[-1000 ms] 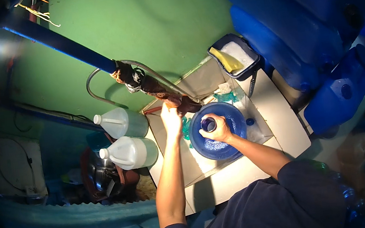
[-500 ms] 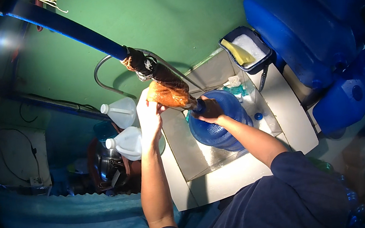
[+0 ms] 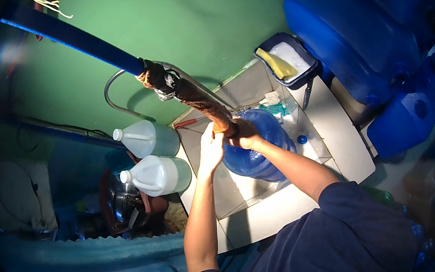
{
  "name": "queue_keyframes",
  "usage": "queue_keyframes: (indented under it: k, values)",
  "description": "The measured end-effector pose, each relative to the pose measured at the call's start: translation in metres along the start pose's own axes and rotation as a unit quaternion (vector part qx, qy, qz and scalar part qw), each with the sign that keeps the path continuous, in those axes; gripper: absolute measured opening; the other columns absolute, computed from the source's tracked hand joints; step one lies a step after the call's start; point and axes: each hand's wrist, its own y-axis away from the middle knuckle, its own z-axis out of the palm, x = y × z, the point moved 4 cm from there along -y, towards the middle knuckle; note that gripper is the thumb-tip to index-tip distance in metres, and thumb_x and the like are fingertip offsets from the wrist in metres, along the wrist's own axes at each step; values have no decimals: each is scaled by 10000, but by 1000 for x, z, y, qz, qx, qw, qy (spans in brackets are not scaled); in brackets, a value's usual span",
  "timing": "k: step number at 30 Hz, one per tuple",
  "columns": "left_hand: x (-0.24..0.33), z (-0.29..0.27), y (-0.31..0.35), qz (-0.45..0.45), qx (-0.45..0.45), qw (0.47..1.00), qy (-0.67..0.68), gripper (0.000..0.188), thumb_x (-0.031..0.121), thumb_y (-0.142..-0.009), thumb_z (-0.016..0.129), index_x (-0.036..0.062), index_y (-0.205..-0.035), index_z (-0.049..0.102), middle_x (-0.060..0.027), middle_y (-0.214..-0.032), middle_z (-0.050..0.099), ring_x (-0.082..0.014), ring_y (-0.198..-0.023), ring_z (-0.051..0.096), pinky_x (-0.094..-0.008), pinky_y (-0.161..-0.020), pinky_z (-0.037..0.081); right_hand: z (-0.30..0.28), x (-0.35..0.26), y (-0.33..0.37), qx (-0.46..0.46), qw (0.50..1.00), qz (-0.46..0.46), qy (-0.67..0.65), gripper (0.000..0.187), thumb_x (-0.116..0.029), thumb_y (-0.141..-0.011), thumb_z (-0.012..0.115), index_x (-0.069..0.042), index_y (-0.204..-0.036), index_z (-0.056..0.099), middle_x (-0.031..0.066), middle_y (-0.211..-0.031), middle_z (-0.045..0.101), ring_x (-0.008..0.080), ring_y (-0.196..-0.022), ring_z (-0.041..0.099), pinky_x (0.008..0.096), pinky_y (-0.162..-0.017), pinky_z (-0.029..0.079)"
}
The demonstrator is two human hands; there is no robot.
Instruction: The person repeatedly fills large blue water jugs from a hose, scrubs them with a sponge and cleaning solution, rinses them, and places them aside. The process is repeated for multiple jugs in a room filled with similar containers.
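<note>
A blue water jug [image 3: 257, 159] stands in the tiled basin [image 3: 220, 190], its mouth hidden behind my hands. From the upper left, a blue pipe [image 3: 70, 38] comes down to the jug, its lower part wrapped in dark brown material [image 3: 189, 95]. Brown-orange wet cloth [image 3: 219, 118] covers the wrapped pipe's low end. My left hand [image 3: 211, 149] is closed round that cloth from the left side. Against it, my right hand [image 3: 246, 134] is closed at the jug's neck, its fingers partly hidden by the pipe's end.
Two white jugs [image 3: 159, 175] stand left of the basin. On the back right corner sits a dark tub [image 3: 313, 69] with suds and a yellow cloth [image 3: 277, 64]. A blue cap [image 3: 302, 139] lies in the basin. Large blue containers [image 3: 346, 23] fill the right.
My left hand has moved down and right along the pipe to beside my right hand. The orange cloth it held spread out is now gathered lower round the pipe's end.
</note>
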Motion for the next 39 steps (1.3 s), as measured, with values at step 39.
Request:
queue_keyframes:
  k: [39]
  values:
    - [-41,50,-9,-21,216,974,-62,287,130,-846,616,-41,-1073,655,-152,-984,709,-230,-927,677,-360,-877,520,3,6,18,83,983,-74,-145,290,-237,-866,677,-82,-1071,542,172,-1000,674,362,-984,665,427,-810,514]
